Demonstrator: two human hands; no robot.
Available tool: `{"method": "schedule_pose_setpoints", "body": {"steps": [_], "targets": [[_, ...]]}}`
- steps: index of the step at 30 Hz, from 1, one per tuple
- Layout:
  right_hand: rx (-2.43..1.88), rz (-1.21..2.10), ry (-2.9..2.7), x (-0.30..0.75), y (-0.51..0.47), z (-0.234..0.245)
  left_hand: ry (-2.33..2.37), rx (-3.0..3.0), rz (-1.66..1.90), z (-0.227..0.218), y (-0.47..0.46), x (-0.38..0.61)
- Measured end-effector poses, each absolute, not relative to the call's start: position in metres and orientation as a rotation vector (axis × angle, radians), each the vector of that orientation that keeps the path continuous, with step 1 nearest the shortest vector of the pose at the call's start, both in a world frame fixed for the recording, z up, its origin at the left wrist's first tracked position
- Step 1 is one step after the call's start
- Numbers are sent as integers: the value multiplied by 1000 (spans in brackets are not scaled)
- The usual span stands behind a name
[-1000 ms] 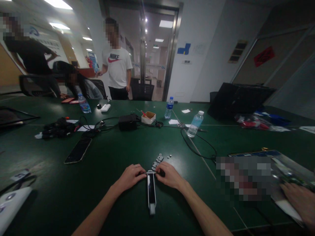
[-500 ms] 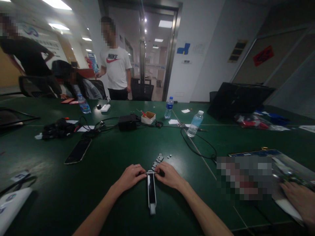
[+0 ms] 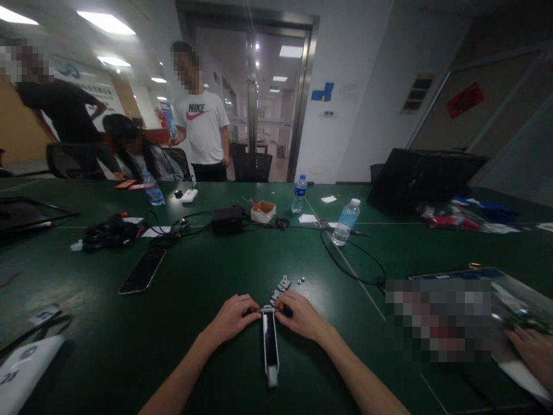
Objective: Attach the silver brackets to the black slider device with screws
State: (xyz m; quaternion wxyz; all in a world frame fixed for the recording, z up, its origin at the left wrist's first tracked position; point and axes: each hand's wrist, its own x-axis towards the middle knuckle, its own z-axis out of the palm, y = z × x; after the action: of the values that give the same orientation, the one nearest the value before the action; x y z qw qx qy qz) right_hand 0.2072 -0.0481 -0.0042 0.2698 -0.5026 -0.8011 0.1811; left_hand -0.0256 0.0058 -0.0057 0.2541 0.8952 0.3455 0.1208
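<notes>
Directly in front of me on the green table lies a long, narrow device with a white frame and a dark glossy face [image 3: 270, 340]; a pale grey block forms its near end. My left hand [image 3: 237, 318] pinches the left side of its far end, thumb and fingertips closed. Opposite it, my right hand [image 3: 301, 316] pinches the right side of that end. Whatever small part sits between the fingertips is too tiny to make out. Just beyond my right fingers are several grey metal plates with holes [image 3: 284, 285]. Small nuts [image 3: 299, 281] lie beside them.
A phone [image 3: 143, 271] rests to the left. Farther back stand a black adapter box [image 3: 227, 221], a small open carton [image 3: 263, 212] and water bottles [image 3: 347, 222]. A cable [image 3: 358, 272] curves at right. Another person's hand [image 3: 533, 349] works over a tray at far right.
The view has tilted up slightly, so everything sits a little lower and farther right. Both my hands stay at the device's far end; no grip has visibly changed.
</notes>
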Motion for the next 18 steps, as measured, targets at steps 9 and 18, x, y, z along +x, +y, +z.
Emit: {"method": "schedule_pose_setpoints", "body": {"steps": [9,18], "targets": [[-1328,478,-2151,208,-49,-2,948,2405,329,-8,5,-28],[-1330,450,-2138,217,-47,-5,978,2396,304,1,2,-25]]}}
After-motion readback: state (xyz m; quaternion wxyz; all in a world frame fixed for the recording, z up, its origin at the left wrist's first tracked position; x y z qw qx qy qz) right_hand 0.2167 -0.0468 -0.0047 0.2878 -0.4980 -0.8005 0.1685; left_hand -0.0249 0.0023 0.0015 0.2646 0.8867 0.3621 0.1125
